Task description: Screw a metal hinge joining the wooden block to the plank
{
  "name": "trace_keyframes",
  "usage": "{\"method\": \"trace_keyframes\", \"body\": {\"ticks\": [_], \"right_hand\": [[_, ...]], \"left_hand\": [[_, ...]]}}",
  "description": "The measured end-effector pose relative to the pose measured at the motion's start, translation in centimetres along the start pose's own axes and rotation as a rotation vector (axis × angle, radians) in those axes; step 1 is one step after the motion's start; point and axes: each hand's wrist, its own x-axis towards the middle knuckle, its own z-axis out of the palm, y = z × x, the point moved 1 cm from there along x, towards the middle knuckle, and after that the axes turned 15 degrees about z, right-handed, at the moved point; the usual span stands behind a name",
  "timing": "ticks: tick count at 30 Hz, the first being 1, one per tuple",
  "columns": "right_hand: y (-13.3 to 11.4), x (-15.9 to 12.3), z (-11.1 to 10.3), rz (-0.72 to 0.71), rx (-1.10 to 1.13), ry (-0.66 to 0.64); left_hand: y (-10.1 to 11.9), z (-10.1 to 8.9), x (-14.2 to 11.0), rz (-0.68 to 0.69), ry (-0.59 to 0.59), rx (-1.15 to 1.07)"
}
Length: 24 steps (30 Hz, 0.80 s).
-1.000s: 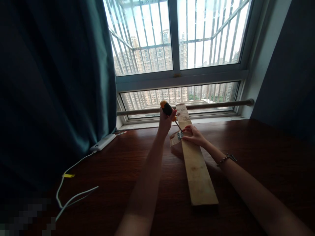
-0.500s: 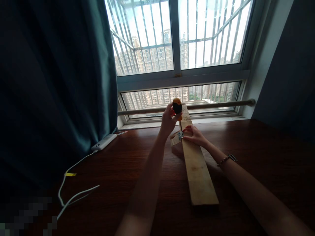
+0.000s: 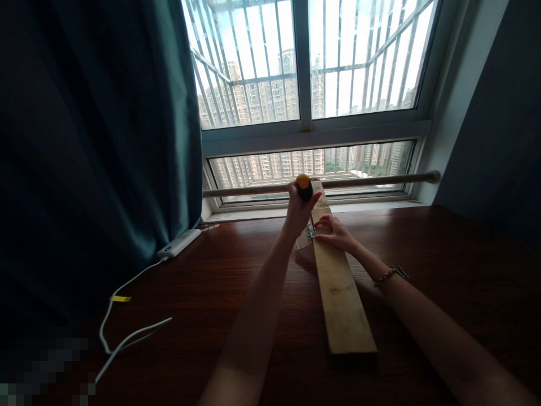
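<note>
My left hand (image 3: pixel 298 206) is wrapped round the black and yellow handle of a screwdriver (image 3: pixel 303 186), which stands upright with its shaft pointing down at a metal hinge (image 3: pixel 311 232). The hinge lies across the joint between a long wooden board (image 3: pixel 340 293) and a shorter wood piece (image 3: pixel 301 243) on its left. My right hand (image 3: pixel 333 232) rests on the board, thumb and forefinger pinching at the hinge's right side. The screwdriver's tip is hidden behind my left hand. Screws (image 3: pixel 399 272) cling to the bracelet (image 3: pixel 384 277) on my right wrist.
The boards lie on a dark reddish wooden surface (image 3: pixel 203 316). To the left are a white power strip (image 3: pixel 180 244) with a white cable (image 3: pixel 131 277) and a blue curtain (image 3: pixel 177 141). Behind, a rail (image 3: pixel 380 180) runs before a barred window (image 3: pixel 253 96).
My left hand has turned round the screwdriver handle and shifted slightly right, its wrist now hiding more of the shaft. My right hand has stayed at the hinge.
</note>
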Motion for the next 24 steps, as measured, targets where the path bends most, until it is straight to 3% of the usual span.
{"method": "trace_keyframes", "body": {"ticks": [14,20,24], "right_hand": [[0.2,0.2,-0.1,-0.035,-0.057,-0.016],[-0.2,0.1,-0.1,-0.059,-0.078,0.003],[-0.4,0.1,-0.1,-0.059,-0.081,-0.002]], "left_hand": [[-0.9,-2.5,1.0,-0.066,0.077,-0.176],[-2.3,-0.9,1.6,-0.071,-0.171,-0.276],[-3.9,0.3,2.5,-0.097,-0.226,-0.345]]}}
